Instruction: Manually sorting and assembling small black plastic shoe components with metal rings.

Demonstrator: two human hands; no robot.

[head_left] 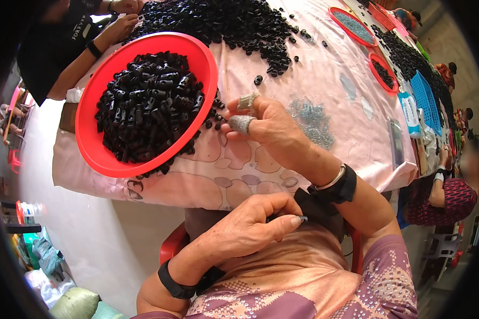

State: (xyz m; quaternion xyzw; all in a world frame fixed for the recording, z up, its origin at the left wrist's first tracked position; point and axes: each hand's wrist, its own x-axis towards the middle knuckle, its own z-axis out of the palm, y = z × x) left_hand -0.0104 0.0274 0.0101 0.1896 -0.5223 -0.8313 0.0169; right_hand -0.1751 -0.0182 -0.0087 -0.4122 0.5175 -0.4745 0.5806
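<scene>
My left hand [255, 223] is closed in front of my body, below the table edge. A small black plastic piece [274, 217] shows between its thumb and curled fingers; most of it is hidden. My right hand [274, 125] reaches over the table with its fingers stretched and apart, two of them wrapped in pale finger covers. Its fingertips are beside small loose black parts [217, 114], near the rim of a red basin [207, 58]. Heaped in that basin are many short black tubular plastic pieces [149, 106]. Right of my right hand lies a pile of thin silvery metal bits [311, 122].
A pink cloth [324, 69] covers the table. Across it spreads a large heap of black parts [218, 24]. Red trays [352, 25], a blue basket [426, 98] and a white-and-blue packet [410, 114] stand to the right. Other people sit at the far left and along the right.
</scene>
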